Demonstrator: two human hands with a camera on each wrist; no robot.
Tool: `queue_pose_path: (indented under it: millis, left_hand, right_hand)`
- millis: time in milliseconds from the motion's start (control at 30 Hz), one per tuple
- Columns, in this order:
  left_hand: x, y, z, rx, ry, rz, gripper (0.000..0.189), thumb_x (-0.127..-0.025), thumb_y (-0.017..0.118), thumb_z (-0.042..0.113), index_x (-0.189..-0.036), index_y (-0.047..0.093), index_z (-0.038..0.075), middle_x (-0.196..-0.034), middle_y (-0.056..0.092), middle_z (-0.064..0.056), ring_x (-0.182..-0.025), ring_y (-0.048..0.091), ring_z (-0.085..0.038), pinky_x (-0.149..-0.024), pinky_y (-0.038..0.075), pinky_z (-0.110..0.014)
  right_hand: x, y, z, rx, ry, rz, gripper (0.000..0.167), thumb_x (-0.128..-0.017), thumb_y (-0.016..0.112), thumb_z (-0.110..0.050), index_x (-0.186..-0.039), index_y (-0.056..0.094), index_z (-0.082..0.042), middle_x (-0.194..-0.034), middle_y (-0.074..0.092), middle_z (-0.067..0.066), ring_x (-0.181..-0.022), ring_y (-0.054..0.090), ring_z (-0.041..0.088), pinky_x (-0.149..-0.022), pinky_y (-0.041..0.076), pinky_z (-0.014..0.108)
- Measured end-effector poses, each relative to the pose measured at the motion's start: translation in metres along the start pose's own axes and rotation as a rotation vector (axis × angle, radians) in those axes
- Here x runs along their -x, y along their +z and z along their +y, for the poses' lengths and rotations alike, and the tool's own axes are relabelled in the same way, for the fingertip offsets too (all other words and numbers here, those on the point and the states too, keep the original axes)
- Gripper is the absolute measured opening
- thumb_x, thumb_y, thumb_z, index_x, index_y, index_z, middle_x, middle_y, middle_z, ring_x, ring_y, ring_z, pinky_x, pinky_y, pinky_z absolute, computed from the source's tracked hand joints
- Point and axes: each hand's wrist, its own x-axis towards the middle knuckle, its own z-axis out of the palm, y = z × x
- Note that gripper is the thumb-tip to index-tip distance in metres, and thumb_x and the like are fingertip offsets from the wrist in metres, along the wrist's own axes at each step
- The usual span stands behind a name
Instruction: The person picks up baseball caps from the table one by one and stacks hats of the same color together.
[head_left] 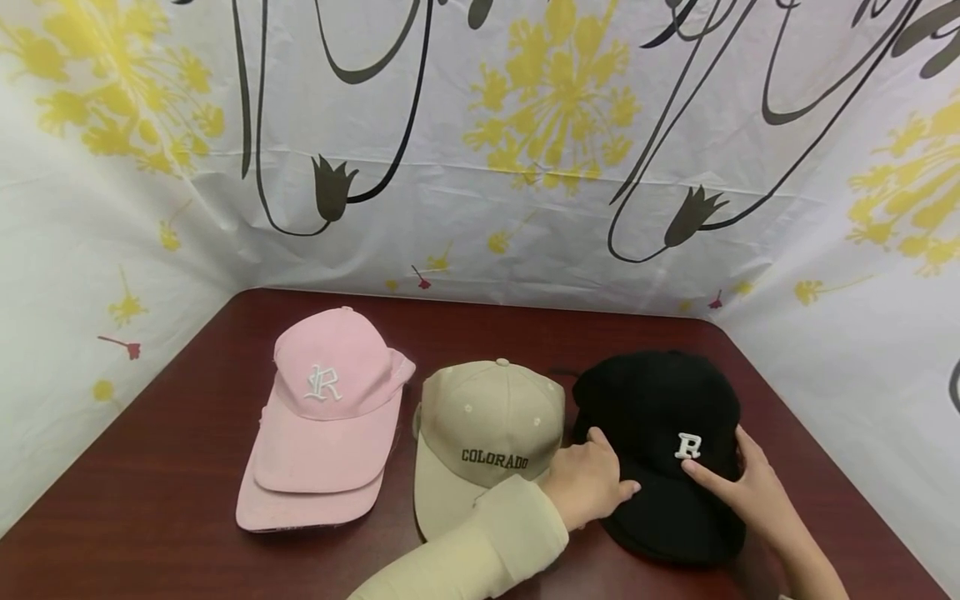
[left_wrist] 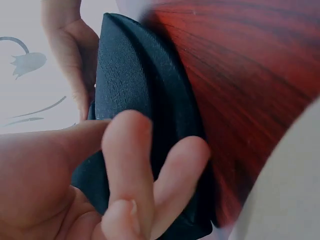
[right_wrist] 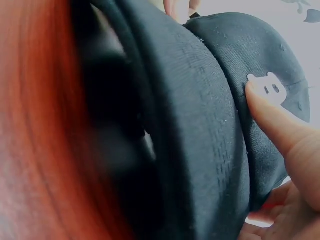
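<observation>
A black cap with a white letter R on its front lies at the right of the table, brim facing me. My left hand grips its left side, where crown and brim meet, with the thumb over the brim. On the other side, my right hand holds the crown, thumb beside the white R and fingers round the edge. The black brim fills the middle of the left wrist view, partly covered by my left fingers. Beside my left forearm sits a beige cap lettered COLORADO.
Two pink caps, one stacked on the other, lie on the left of the dark red wooden table. Patterned white sheeting hangs behind and along both sides. My left sleeve crosses in front of the beige cap's brim.
</observation>
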Motion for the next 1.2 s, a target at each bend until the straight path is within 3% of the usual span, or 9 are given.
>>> queue_pose_path:
  millis: [67,200,300,367,500,567,833,1067,1200]
  left_hand:
    - [-0.002,0.002,0.001,-0.009,-0.012,-0.012,0.084,-0.079,0.048,0.068,-0.142,0.033,0.014,-0.083,0.067,0.004,-0.054,0.058,-0.011,-0.053,0.045,-0.025]
    - [-0.005,0.005,0.003,-0.074,-0.021,-0.014,0.09,-0.072,0.048,0.075,-0.139,0.038,0.016,-0.106,0.064,0.006,-0.075,0.063,-0.01,-0.064,0.048,-0.025]
    - [-0.006,0.006,0.005,-0.119,-0.017,-0.021,0.09,-0.071,0.048,0.075,-0.138,0.039,0.015,-0.11,0.062,0.008,-0.078,0.063,-0.01,-0.067,0.049,-0.024]
    - [-0.007,0.006,0.006,-0.136,-0.019,-0.018,0.089,-0.071,0.049,0.075,-0.136,0.041,0.014,-0.111,0.061,0.009,-0.078,0.063,-0.011,-0.068,0.049,-0.024]
    - [-0.006,0.006,0.009,-0.177,-0.019,-0.017,0.083,-0.071,0.049,0.074,-0.13,0.048,0.016,-0.114,0.058,0.01,-0.079,0.063,-0.011,-0.07,0.049,-0.024]
    - [-0.006,0.006,0.01,-0.208,-0.009,-0.013,0.077,-0.072,0.049,0.074,-0.125,0.054,0.019,-0.116,0.056,0.01,-0.081,0.062,-0.011,-0.07,0.049,-0.024]
    - [-0.002,0.007,0.01,-0.326,0.043,0.016,0.057,-0.074,0.046,0.073,-0.102,0.069,0.028,-0.101,0.061,0.01,-0.079,0.06,-0.006,-0.062,0.049,-0.023]
    - [0.0,0.007,0.012,-0.361,0.053,-0.004,0.052,-0.077,0.043,0.072,-0.077,0.072,0.029,-0.075,0.062,0.009,-0.063,0.057,-0.007,-0.055,0.047,-0.022]
    - [0.0,0.009,0.014,-0.373,0.045,-0.022,0.052,-0.077,0.042,0.072,-0.075,0.072,0.029,-0.073,0.062,0.01,-0.06,0.057,-0.007,-0.056,0.047,-0.022]
  right_hand:
    - [0.0,0.001,0.001,0.001,0.014,-0.018,0.095,-0.086,0.064,-0.029,-0.145,-0.004,0.001,-0.139,0.013,0.039,-0.122,0.026,0.046,-0.088,0.03,0.056]
    - [-0.001,0.003,0.003,0.023,-0.05,-0.002,0.087,-0.086,0.065,-0.026,-0.146,0.009,0.001,-0.131,0.036,0.032,-0.106,0.047,0.009,-0.079,0.043,0.029]
    - [-0.002,0.004,0.004,0.021,-0.091,0.012,0.083,-0.085,0.066,-0.023,-0.145,0.015,0.001,-0.125,0.045,0.028,-0.092,0.042,-0.013,-0.068,0.043,0.017]
    - [-0.003,0.005,0.005,0.021,-0.085,0.007,0.084,-0.085,0.066,-0.024,-0.145,0.014,0.0,-0.126,0.045,0.029,-0.094,0.045,-0.009,-0.068,0.044,0.02]
    - [-0.002,0.007,0.006,0.014,-0.041,-0.024,0.089,-0.087,0.064,-0.029,-0.146,0.005,-0.001,-0.13,0.038,0.033,-0.106,0.051,0.028,-0.075,0.047,0.041]
    - [-0.002,0.008,0.006,0.014,-0.022,-0.036,0.09,-0.087,0.063,-0.03,-0.146,0.001,-0.002,-0.13,0.037,0.035,-0.107,0.048,0.041,-0.074,0.047,0.044]
    - [-0.002,0.012,0.005,-0.029,-0.037,-0.06,0.088,-0.087,0.064,-0.027,-0.147,0.003,-0.003,-0.125,0.045,0.032,-0.087,0.055,0.002,-0.066,0.049,0.026]
    - [-0.001,0.014,0.007,-0.016,-0.108,-0.035,0.082,-0.086,0.066,-0.023,-0.145,0.014,-0.001,-0.122,0.048,0.027,-0.089,0.051,-0.004,-0.067,0.047,0.023]
    - [0.0,0.016,0.011,-0.019,-0.171,-0.016,0.078,-0.084,0.067,-0.017,-0.143,0.019,0.001,-0.121,0.05,0.025,-0.09,0.051,-0.005,-0.067,0.047,0.021]
